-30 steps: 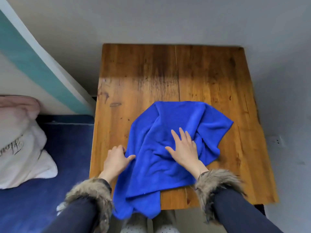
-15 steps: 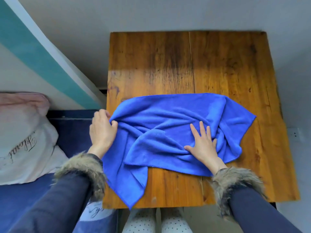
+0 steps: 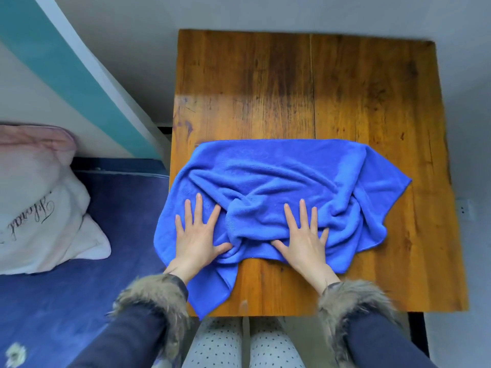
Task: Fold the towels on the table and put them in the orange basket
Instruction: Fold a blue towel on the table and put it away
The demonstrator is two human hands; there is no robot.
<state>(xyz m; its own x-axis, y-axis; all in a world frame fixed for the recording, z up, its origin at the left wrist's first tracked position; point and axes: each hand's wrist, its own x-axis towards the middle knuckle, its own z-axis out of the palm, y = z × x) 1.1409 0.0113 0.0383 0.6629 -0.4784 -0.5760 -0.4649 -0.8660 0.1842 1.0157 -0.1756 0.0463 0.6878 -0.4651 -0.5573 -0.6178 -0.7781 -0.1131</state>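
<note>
Fingers (image 3: 198, 208) of both hands lie spread flat, holding nothing, pressing the blue towel (image 3: 279, 179) onto the bench (image 3: 318, 88). Left hand (image 3: 198, 235) and right hand (image 3: 303, 237) sit near the towel's near edge. Soft, light and limp, it looks best pinched at the corners.

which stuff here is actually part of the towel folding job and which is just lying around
Part of the job:
blue towel, spread rumpled on the wooden table
left hand and right hand, both flat on the towel
The orange basket is not in view.

Just lying about:
white pillow with script lettering
pink pillow behind it
dark blue bedding
</note>
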